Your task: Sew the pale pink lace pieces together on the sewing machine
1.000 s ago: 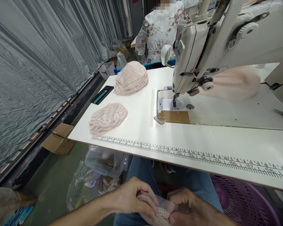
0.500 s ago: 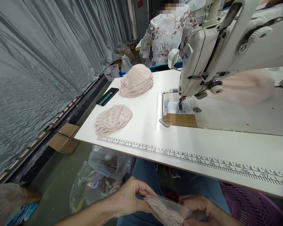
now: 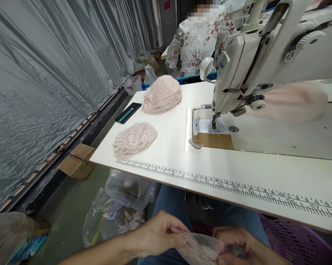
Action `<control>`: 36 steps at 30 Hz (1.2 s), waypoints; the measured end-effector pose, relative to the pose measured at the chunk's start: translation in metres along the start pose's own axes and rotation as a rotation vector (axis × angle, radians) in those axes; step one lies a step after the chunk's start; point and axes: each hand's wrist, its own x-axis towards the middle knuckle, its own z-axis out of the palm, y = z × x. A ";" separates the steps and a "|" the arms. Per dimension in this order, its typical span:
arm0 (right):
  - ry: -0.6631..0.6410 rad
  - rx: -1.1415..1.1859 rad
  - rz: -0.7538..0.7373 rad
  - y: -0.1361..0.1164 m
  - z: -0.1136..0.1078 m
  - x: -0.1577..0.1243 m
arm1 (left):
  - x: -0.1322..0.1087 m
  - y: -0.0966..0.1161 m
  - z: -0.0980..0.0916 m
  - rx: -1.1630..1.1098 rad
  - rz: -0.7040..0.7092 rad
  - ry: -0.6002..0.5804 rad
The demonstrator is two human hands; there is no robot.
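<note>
Over my lap, below the table's front edge, my left hand pinches one end of a pale pink lace piece with a sheer mesh part. My right hand is closed on the other end, so the piece spans the gap between both hands. Its lower part runs out of the picture. On the table lies a flat pile of similar lace, with a rounded stack of lace cups behind it. A white sewing machine stands at the right, its needle area apart from my hands.
A dark phone lies by the table's left edge. Printed ruler marks follow the front edge. Below are a clear plastic bin, a purple basket and a cardboard box. A person in a floral top sits beyond the table.
My left thumb and fingers have closed further over the lace end, and that hand sits slightly to the right. The whole view has shifted a little. The lace piece stays between both hands.
</note>
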 end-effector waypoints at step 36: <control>-0.099 0.133 -0.122 -0.001 0.000 0.020 | 0.009 -0.002 -0.011 -0.108 -0.092 -0.231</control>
